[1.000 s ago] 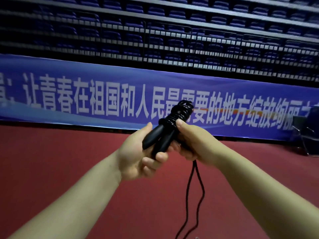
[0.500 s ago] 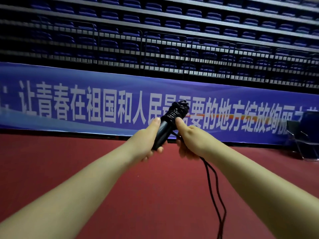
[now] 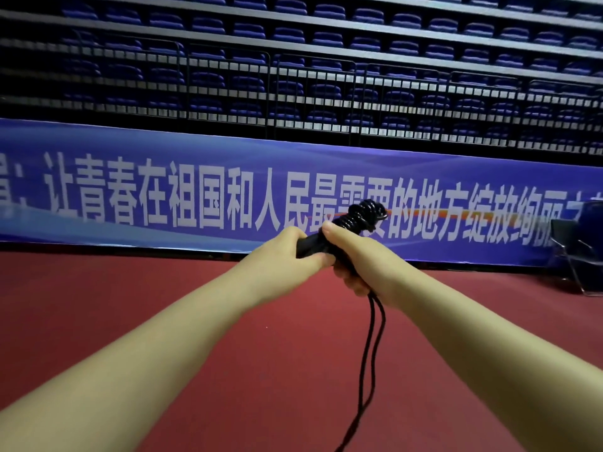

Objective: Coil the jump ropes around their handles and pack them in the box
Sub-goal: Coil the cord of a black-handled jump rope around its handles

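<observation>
A black jump rope has its two handles [image 3: 313, 246] held together at arm's length, with several turns of cord coiled [image 3: 362, 216] round their upper end. My left hand [image 3: 287, 252] grips the lower part of the handles. My right hand [image 3: 355, 256] grips the handles just below the coil, thumb on top. Two loose strands of the rope [image 3: 368, 360] hang from under my right hand down to the red floor. No box is in view.
Red floor [image 3: 163, 305] stretches ahead to a long blue banner [image 3: 163, 197] with white characters. Above it rise rows of folded blue seats [image 3: 326, 60] behind railings. A dark folding chair [image 3: 577, 252] stands at the right edge.
The hands and handle bundle have shifted slightly right. My right hand has closed further round the handles below the coil. The hanging strands swung back toward the middle.
</observation>
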A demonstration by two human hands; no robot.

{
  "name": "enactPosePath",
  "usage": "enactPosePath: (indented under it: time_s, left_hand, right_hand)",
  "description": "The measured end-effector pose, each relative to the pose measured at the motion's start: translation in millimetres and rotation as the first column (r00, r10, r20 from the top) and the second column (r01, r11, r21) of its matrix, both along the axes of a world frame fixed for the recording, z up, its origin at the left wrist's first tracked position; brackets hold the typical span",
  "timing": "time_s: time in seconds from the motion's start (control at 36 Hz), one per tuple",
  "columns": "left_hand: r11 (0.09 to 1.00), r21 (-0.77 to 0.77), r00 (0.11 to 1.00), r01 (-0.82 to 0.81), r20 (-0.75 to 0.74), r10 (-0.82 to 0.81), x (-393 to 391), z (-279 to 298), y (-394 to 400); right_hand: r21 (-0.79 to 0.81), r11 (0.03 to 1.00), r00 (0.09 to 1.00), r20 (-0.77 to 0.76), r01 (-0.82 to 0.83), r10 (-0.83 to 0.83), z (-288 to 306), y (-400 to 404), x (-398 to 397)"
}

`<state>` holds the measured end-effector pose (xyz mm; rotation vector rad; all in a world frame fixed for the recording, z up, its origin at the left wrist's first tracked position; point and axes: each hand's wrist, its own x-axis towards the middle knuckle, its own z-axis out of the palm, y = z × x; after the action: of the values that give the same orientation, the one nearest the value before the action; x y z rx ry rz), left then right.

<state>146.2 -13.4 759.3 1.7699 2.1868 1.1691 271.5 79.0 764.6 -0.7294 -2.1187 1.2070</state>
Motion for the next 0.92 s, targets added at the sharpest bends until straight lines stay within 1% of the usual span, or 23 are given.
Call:
enactPosePath:
  time_s: [0.08,0.11,0.14,0.17,0.19,0.25,0.28,0.33,0.36,0.44,0.5,0.53,0.56,0.61,0.69,0.72,0.78,0.83,0.92]
  left_hand:
    - [0.995,0.046,0.993,0.086,0.079,-0.089,0.2,3.3,-1.0]
    - [0.989,0.053,0.982,0.14,0.124,-0.145,2.2,4.0,-3.1]
    - [0.974,0.058,0.953,0.219,0.202,-0.226,4.7,4.3,-6.0]
    - [0.95,0.066,0.897,0.306,0.313,-0.311,6.0,4.5,-8.4]
    - [0.919,0.075,0.817,0.388,0.433,-0.381,5.9,4.4,-10.4]
    - [0.847,0.065,0.627,0.528,0.643,-0.44,1.6,2.3,-14.9]
    - [0.803,0.069,0.526,0.592,0.722,-0.45,-2.1,0.3,-15.9]
    - [0.725,0.109,0.343,0.68,0.827,-0.445,-6.3,-6.1,-16.2]
    - [0.697,0.126,0.278,0.705,0.856,-0.436,-6.2,-10.1,-15.6]
    - [0.655,0.133,0.194,0.744,0.895,-0.402,4.2,-19.2,-16.9]
    - [0.617,0.167,0.114,0.769,0.914,-0.39,14.5,-21.1,-18.4]
    - [0.612,0.187,0.088,0.768,0.916,-0.391,18.5,-21.2,-18.4]
    - [0.623,0.199,0.081,0.757,0.916,-0.392,21.5,-21.0,-17.8]
    - [0.674,0.195,0.114,0.713,0.916,-0.386,23.0,-20.9,-15.2]
    - [0.749,0.153,0.212,0.645,0.905,-0.368,17.6,-22.7,-10.6]
    - [0.777,0.137,0.267,0.614,0.89,-0.368,16.1,-22.9,-9.0]
    - [0.849,0.104,0.425,0.519,0.83,-0.361,14.7,-25.3,-4.4]
    - [0.905,0.07,0.576,0.42,0.75,-0.325,13.3,-28.5,-1.5]
    - [0.943,0.029,0.715,0.331,0.645,-0.27,11.7,-33.2,1.4]
  right_hand:
    - [-0.007,0.999,0.991,-0.122,-0.046,0.045,-3.2,-2.5,-0.8]
    - [-0.018,0.998,0.986,-0.153,-0.063,0.059,-4.8,-3.2,-1.5]
    - [-0.043,0.995,0.98,-0.184,-0.085,0.076,-6.5,-4.0,-2.0]
    - [-0.073,0.991,0.971,-0.219,-0.111,0.093,-8.1,-5.4,-2.2]
    - [-0.101,0.985,0.959,-0.263,-0.139,0.108,-9.7,-5.8,-2.0]
    - [-0.121,0.976,0.927,-0.353,-0.181,0.128,-13.1,-6.7,-1.7]
    - [-0.111,0.974,0.911,-0.388,-0.2,0.142,-14.3,-5.8,-1.1]
    - [-0.082,0.964,0.884,-0.424,-0.252,0.195,-16.0,-4.0,1.2]
    - [-0.069,0.956,0.874,-0.428,-0.285,0.23,-16.2,-4.5,2.2]
    - [-0.007,0.936,0.855,-0.409,-0.351,0.317,-16.8,-9.7,3.8]
    - [0.039,0.939,0.865,-0.377,-0.341,0.33,-16.6,-13.5,3.6]
    - [0.073,0.949,0.879,-0.359,-0.307,0.312,-17.2,-13.6,3.6]
    - [0.095,0.962,0.898,-0.346,-0.256,0.273,-16.8,-13.9,4.5]
    - [0.125,0.973,0.931,-0.292,-0.192,0.221,-16.8,-12.2,7.0]
    - [0.183,0.972,0.963,-0.199,-0.147,0.183,-17.8,-9.9,9.8]
    - [0.232,0.968,0.979,-0.154,-0.095,0.133,-18.9,-8.4,9.5]
    - [0.344,0.939,0.997,-0.075,0.005,0.022,-23.7,-5.5,7.2]
    - [0.369,0.929,0.999,-0.023,0.034,-0.027,-29.3,-4.6,6.8]
    - [0.379,0.925,0.999,0.031,0.029,-0.044,-37.4,-5.5,3.1]
